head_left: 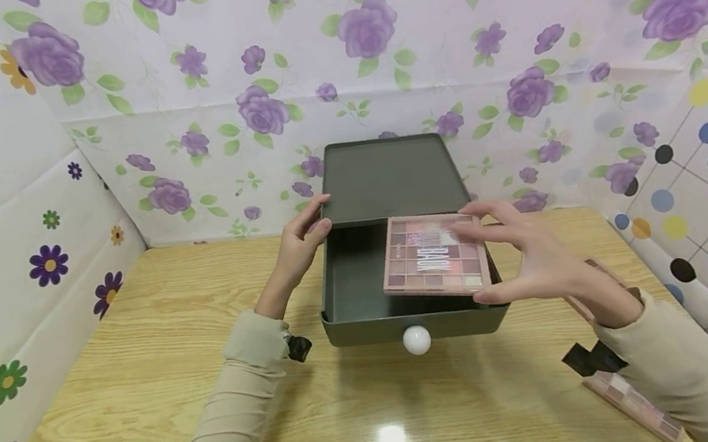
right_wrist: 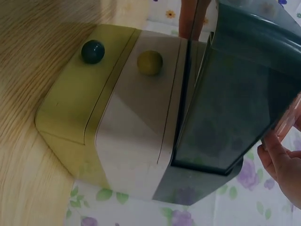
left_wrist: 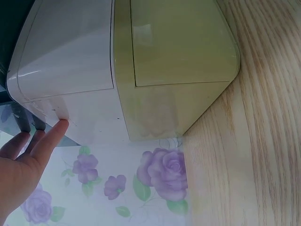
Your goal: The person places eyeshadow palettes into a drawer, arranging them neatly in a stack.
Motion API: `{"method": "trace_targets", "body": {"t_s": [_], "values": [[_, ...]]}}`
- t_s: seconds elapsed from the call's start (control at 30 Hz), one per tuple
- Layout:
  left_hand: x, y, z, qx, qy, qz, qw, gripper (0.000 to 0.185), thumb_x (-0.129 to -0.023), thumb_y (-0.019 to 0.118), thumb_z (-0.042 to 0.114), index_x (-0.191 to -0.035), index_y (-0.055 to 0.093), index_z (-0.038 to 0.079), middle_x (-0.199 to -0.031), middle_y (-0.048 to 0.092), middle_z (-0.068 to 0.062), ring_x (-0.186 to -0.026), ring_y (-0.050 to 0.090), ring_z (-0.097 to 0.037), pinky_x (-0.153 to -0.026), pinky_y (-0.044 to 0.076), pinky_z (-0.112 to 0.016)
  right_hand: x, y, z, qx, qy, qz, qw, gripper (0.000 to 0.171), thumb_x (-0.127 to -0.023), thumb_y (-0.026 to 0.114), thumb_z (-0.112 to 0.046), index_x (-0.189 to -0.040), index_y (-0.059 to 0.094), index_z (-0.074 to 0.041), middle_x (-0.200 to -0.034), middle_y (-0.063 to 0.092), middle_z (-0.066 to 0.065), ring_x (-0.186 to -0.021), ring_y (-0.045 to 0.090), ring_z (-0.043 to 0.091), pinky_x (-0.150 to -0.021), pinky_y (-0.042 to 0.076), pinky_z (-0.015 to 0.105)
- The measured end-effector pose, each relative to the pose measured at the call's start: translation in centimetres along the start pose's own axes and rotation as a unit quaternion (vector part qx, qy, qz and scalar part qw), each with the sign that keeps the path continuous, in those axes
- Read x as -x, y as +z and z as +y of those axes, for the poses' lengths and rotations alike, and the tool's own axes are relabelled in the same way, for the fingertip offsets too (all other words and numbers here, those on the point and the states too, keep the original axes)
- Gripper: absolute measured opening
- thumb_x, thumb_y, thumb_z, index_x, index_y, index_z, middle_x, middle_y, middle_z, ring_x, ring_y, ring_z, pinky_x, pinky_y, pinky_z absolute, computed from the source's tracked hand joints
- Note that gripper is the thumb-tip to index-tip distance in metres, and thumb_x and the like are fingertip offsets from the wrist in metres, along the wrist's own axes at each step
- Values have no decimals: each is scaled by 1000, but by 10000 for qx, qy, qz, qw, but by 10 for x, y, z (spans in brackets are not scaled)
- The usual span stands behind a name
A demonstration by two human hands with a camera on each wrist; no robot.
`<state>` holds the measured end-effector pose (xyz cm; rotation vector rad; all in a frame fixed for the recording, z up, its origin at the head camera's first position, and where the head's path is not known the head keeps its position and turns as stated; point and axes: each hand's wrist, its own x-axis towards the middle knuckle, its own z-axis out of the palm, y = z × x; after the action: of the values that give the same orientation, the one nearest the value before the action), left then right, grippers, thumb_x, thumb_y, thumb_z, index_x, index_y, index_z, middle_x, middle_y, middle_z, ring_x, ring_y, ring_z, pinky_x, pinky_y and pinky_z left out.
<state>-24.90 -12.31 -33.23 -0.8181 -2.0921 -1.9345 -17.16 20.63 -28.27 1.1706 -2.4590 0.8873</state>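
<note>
Hovering over the pulled-out grey drawer (head_left: 356,300) with its white knob (head_left: 417,340), our right hand (head_left: 526,253) pinches the pink eyeshadow palette (head_left: 434,254) by its edge; farther back, our left hand (head_left: 297,245) rests straight fingers (left_wrist: 52,136) against the organizer's top (head_left: 388,174)

The table (head_left: 151,386) is glossy, varnished wood grain. On it, the drawer box (head_left: 362,299) looks like smooth matt plastic, its knob (head_left: 416,340) shiny. Behind the box, the flowered backdrop (head_left: 377,67) seems like soft cloth.

Pink palette (head_left: 433,254), dark-green drawer (head_left: 362,299)
</note>
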Motion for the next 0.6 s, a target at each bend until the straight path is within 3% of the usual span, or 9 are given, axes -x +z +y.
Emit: {"method": "trace_targets", "body": {"t_s": [0.13, 0.37, 0.6], "values": [[0, 0, -1, -22, 27, -13, 10000, 46, -94, 50, 18, -132, 41, -6, -145, 26, -19, -129, 30, -36, -91, 39, -52, -7, 5, 0, 30, -53, -181, 9998, 77, -59, 83, -33, -128, 54, -13, -133, 40, 10, -119, 35, 28, -83, 34, 52], [-1, 1, 0, -88, -30, 26, 10000, 41, -93, 45, 3, -132, 40, -7, -144, 28, -19, -128, 33, -34, -90, 40, -50, -21, 12, -4, 90, 32, -458, 9989, 76, -59, 82, -36, -126, 56, -11, -133, 40, 10, -119, 36, 29, -88, 31, 53], [-1, 0, 1, -98, -51, 50, 9999, 41, -93, 45, 2, -133, 41, -6, -144, 28, -19, -128, 33, -34, -89, 40, -51, -36, 20, -11, 163, 288, -812, 9961, 77, -58, 81, -40, -126, 57, -12, -132, 39, 9, -118, 36, 27, -90, 34, 49]]}}
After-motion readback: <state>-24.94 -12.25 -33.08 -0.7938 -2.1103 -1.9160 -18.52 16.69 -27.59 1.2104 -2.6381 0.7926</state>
